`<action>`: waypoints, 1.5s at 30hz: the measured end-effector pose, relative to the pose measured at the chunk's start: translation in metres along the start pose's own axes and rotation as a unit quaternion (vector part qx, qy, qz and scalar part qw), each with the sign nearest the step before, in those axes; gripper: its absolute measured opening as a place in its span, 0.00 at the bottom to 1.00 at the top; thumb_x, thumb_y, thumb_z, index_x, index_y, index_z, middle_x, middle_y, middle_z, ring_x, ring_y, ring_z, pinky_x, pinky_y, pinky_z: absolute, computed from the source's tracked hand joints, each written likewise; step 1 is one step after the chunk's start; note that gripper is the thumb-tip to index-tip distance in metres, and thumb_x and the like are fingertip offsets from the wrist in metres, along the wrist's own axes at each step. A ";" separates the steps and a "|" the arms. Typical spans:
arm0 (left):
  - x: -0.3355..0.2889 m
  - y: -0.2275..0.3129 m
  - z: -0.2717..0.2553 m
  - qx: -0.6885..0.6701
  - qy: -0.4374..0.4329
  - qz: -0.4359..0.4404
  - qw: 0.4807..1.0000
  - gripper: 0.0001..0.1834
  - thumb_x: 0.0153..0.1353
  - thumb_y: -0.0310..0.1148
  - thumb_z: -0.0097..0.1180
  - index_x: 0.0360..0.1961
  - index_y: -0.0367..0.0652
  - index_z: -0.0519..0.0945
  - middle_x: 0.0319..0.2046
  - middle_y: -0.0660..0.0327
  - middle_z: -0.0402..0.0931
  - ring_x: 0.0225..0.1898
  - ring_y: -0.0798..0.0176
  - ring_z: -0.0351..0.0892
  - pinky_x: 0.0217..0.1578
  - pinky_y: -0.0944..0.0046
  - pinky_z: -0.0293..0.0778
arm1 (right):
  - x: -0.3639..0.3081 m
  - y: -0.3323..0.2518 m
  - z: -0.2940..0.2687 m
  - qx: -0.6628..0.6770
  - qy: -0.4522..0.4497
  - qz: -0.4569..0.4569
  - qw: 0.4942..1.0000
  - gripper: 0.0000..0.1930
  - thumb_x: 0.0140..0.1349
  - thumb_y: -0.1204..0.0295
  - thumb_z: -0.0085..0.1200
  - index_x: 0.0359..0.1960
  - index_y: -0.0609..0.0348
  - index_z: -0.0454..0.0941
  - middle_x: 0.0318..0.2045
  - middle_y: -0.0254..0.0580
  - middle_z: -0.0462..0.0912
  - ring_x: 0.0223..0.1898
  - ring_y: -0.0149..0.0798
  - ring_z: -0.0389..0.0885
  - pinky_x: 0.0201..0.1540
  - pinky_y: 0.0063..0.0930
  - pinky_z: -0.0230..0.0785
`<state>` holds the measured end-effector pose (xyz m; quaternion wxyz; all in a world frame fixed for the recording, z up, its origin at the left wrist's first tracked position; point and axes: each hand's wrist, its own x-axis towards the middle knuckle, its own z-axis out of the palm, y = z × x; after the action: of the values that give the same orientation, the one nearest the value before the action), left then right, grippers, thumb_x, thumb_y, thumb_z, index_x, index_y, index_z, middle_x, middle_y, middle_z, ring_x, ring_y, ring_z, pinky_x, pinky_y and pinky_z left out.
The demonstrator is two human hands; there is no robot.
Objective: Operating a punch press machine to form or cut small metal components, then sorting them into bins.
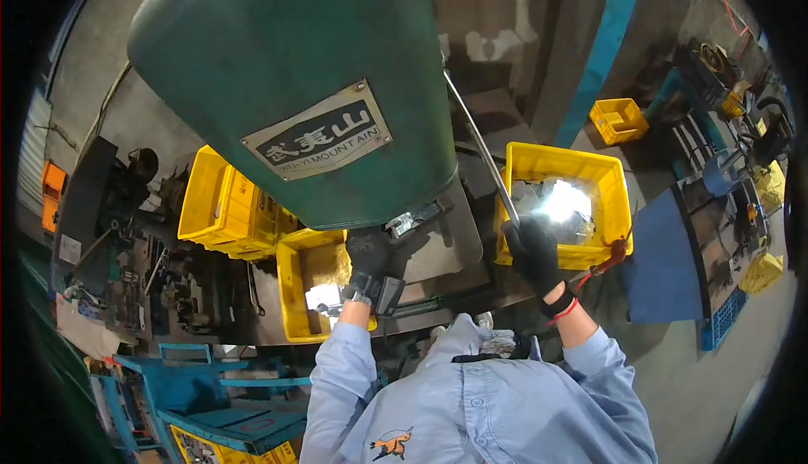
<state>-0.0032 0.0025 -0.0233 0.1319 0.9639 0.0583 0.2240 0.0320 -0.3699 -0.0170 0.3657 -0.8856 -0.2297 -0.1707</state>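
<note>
A large green machine head point(295, 68) with a metal nameplate hangs in front of me, over a grey machine table point(459, 241). My right hand point(532, 249), in a black glove, is wrapped round the lower end of a long metal lever point(481, 146) that slants down from the machine's right side. Also gloved in black, my left hand point(368, 254) reaches in at the left of the table, under the machine head's lower edge. Its fingers are hidden or merge with dark shadow. A shiny metal piece point(412, 220) lies just right of it, and a dark block point(389, 296) sits by its wrist.
Beyond my right hand stands a yellow bin point(608, 165) with metal parts inside. Another yellow bin point(295, 317) is beside my left wrist, with stacked yellow crates point(215, 203) behind it. Tools crowd the left bench. A blue panel point(669, 258) stands at the right.
</note>
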 end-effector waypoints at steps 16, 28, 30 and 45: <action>-0.001 0.006 0.009 -0.014 0.054 -0.012 0.998 0.46 0.49 0.65 0.80 0.63 0.47 0.81 0.45 0.55 0.87 0.46 0.46 0.88 0.49 0.44 0.83 | -0.004 0.042 0.054 0.190 0.031 0.112 0.975 0.05 0.79 0.72 0.61 0.47 0.58 0.87 0.37 0.31 0.86 0.37 0.28 0.80 0.41 0.25 0.74; -0.006 0.008 0.012 -0.092 0.034 -0.036 0.995 0.45 0.48 0.68 0.82 0.57 0.47 0.83 0.43 0.57 0.87 0.45 0.50 0.88 0.47 0.48 0.84 | 0.014 0.005 0.035 0.269 0.029 0.175 0.947 0.04 0.79 0.74 0.60 0.44 0.58 0.86 0.34 0.31 0.85 0.35 0.29 0.80 0.39 0.26 0.74; -0.006 0.004 0.017 -0.080 0.036 -0.026 0.996 0.44 0.47 0.68 0.81 0.56 0.47 0.84 0.43 0.57 0.87 0.45 0.49 0.88 0.47 0.48 0.83 | 0.011 0.018 0.047 0.307 0.038 0.191 0.932 0.06 0.80 0.70 0.60 0.45 0.58 0.86 0.37 0.32 0.85 0.37 0.29 0.81 0.41 0.25 0.75; -0.009 -0.022 0.039 -0.034 0.046 0.017 0.998 0.41 0.46 0.70 0.80 0.47 0.47 0.87 0.43 0.57 0.87 0.46 0.47 0.87 0.47 0.47 0.83 | 0.010 0.035 0.061 0.372 -0.007 0.242 0.896 0.14 0.83 0.59 0.57 0.51 0.55 0.88 0.41 0.28 0.87 0.40 0.27 0.83 0.44 0.25 0.76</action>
<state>0.0047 0.0126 -0.0672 0.1582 0.9482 0.0405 0.2724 0.0677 -0.3446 -0.0736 0.6973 -0.7140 -0.0577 0.0268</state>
